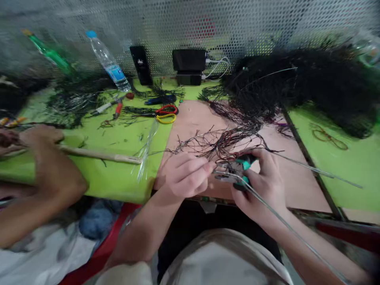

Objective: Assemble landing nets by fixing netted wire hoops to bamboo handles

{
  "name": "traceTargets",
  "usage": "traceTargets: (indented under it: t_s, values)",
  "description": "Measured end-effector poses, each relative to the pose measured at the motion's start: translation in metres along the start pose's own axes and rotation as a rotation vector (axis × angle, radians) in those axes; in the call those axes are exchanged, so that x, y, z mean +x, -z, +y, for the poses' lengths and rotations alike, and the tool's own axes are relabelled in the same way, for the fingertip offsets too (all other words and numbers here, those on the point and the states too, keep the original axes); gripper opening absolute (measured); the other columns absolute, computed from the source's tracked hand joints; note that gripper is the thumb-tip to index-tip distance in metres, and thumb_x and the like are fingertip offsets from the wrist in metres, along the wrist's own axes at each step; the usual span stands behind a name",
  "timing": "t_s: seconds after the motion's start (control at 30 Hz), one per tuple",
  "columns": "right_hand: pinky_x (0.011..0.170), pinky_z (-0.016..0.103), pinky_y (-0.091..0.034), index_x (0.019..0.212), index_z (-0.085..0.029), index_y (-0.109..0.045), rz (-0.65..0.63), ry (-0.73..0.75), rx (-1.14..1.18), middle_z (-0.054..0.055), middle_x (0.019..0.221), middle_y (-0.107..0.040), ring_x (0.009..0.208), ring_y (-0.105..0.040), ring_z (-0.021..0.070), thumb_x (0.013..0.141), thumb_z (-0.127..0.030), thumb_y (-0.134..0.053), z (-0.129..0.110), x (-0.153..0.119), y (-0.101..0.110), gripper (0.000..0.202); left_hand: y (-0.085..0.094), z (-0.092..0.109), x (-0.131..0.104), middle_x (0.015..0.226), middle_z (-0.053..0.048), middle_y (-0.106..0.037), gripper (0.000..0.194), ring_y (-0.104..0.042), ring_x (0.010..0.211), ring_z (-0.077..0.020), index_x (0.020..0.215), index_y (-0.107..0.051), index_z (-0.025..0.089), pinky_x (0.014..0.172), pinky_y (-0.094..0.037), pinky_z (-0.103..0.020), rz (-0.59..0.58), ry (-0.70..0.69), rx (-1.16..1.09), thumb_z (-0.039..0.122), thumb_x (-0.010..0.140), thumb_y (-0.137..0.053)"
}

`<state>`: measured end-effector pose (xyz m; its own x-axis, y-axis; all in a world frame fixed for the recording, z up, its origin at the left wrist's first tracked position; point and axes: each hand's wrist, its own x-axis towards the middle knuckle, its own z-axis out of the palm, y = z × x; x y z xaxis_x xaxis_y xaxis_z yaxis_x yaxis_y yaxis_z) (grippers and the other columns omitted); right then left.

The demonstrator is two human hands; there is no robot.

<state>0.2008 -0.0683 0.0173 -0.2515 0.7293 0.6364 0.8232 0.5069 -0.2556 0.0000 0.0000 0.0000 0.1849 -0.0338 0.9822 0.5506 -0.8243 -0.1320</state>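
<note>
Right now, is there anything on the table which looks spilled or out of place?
Mildly untidy: a tangle of dark strands sprawls across the pink board beyond the pliers, and small scraps lie scattered on the green cover. I see no clear damage.

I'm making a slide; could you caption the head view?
Right hand grips green-and-black pliers, left hand curled beside their tips, with dark tangled strands just beyond.

I recorded teal-and-black grips on my pliers [234, 169] and silver-grey on my wire [263, 201]. The strands [225, 140] showed black and reddish brown. I found the board [190, 118] pale pink, the tabletop [115, 180] lime green, the scissors [156, 114] red and yellow at the loops, and the panel [252, 23] grey, patterned with a dotted grid.
</note>
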Motion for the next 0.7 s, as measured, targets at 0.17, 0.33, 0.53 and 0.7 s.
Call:
traceTargets:
  t_s: [0.17, 0.33, 0.53, 0.7]
  values:
    - [0.081, 0.056, -0.052, 0.067, -0.015, -0.058, 0.016, 0.001, 0.002, 0.022, 0.108, -0.055, 0.101, -0.057, 0.0382, 0.07, -0.016, -0.063, -0.001, 0.0, -0.007, 0.006, -0.001, 0.004, 0.008, 0.073, -0.001, -0.071, 0.01, -0.065, 0.058, -0.0111, 0.09, -0.062, 0.019, 0.052, -0.056, -0.023, -0.039, 0.069, -0.09, 0.016, 0.09, -0.053]
    - [0.082, 0.052, -0.053, 0.066, -0.017, -0.056, 0.052, 0.035, 0.014, 0.019, 0.106, -0.057, 0.097, -0.059, 0.0321, 0.074, -0.015, -0.063, 0.0, 0.001, -0.006, 0.011, -0.002, 0.005, 0.012, 0.075, -0.004, -0.072, 0.01, -0.064, 0.058, -0.0124, 0.089, -0.064, 0.015, 0.051, -0.054, -0.024, -0.015, 0.053, -0.143, 0.01, 0.084, -0.056]
    - [0.082, 0.054, -0.055, 0.063, -0.016, -0.056, 0.054, 0.087, 0.021, 0.021, 0.106, -0.06, 0.1, -0.057, 0.0348, 0.073, -0.019, -0.065, 0.003, -0.001, -0.006, 0.014, -0.002, 0.005, 0.011, 0.075, -0.004, -0.072, 0.012, -0.062, 0.056, -0.0124, 0.09, -0.064, 0.015, 0.05, -0.053, -0.025, -0.016, 0.063, -0.148, 0.009, 0.083, -0.056]
    - [0.08, 0.052, -0.057, 0.068, -0.015, -0.061, 0.04, 0.136, 0.043, 0.021, 0.106, -0.062, 0.098, -0.059, 0.034, 0.071, -0.017, -0.067, 0.005, -0.002, -0.009, 0.007, -0.002, 0.005, 0.009, 0.075, -0.002, -0.072, 0.01, -0.063, 0.057, -0.0116, 0.089, -0.064, 0.016, 0.05, -0.054, -0.024, -0.003, 0.075, -0.124, 0.011, 0.084, -0.058]
